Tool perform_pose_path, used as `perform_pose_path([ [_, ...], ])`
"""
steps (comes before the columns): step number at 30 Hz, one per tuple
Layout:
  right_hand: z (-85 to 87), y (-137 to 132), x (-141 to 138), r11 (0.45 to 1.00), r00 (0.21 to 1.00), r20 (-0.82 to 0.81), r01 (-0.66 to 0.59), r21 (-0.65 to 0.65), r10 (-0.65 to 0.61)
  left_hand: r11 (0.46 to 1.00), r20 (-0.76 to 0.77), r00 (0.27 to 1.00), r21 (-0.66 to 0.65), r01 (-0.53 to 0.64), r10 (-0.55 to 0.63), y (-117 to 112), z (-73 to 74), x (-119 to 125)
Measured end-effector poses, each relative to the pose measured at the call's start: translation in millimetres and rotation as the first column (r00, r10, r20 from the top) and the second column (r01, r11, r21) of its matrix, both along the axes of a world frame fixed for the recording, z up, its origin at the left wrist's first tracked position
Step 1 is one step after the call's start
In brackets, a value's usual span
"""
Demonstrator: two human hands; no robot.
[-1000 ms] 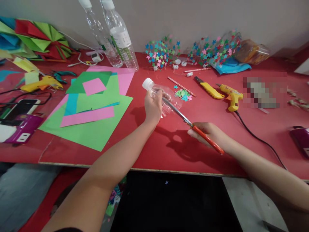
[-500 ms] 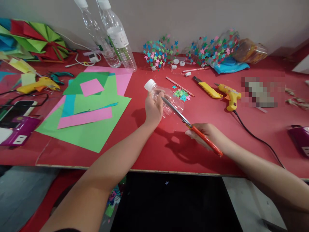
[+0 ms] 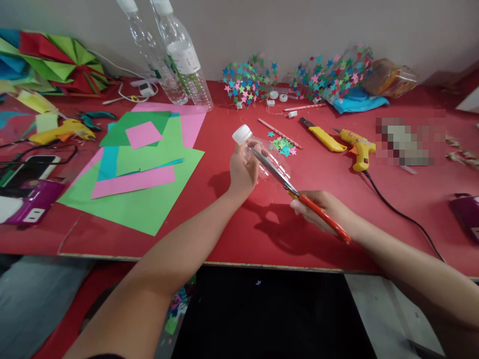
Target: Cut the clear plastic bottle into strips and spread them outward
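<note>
In the middle of the red table my left hand (image 3: 245,167) grips a clear plastic bottle piece (image 3: 275,155) near its neck, which carries a white cap (image 3: 242,134). My right hand (image 3: 324,209) holds a pair of scissors (image 3: 309,202) with orange-red handles. The blades lie along the bottle piece, their tips close to my left fingers. Whether they cut into the plastic I cannot tell. Just behind the bottle piece are small paper stars (image 3: 283,146) and a patterned paper straw (image 3: 280,132).
Coloured paper sheets (image 3: 149,199) lie to the left, with tall plastic bottles (image 3: 189,70) behind. A yellow utility knife (image 3: 325,137) and a yellow glue gun (image 3: 359,147) with its cable lie to the right. Star-covered clear pieces (image 3: 243,82) stand along the wall.
My left hand and the capped bottle piece have shifted slightly right, and the cap has tilted. The scissors have moved a little right too, their blades further over the plastic.
</note>
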State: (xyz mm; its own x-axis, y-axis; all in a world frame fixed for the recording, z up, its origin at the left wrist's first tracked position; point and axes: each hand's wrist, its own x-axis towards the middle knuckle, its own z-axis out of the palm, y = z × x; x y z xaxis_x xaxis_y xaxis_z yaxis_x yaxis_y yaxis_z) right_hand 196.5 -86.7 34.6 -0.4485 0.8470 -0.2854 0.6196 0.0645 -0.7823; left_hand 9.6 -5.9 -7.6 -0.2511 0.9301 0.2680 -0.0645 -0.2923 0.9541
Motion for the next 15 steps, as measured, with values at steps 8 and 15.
perform_pose_path([
  [8, 6.7, 0, -3, 0.997, 1.000, -0.010, 0.024, -0.072, -0.025, 1.000, -0.041, 0.999, 0.019, 0.015, -0.014, -2, 1.7, -2],
  [15, 15.4, -1, -5, 0.992, 0.999, 0.028, 0.043, -0.117, -0.040, 0.997, -0.116, 0.993, 0.074, 0.000, 0.009, 2, -3.8, -6],
])
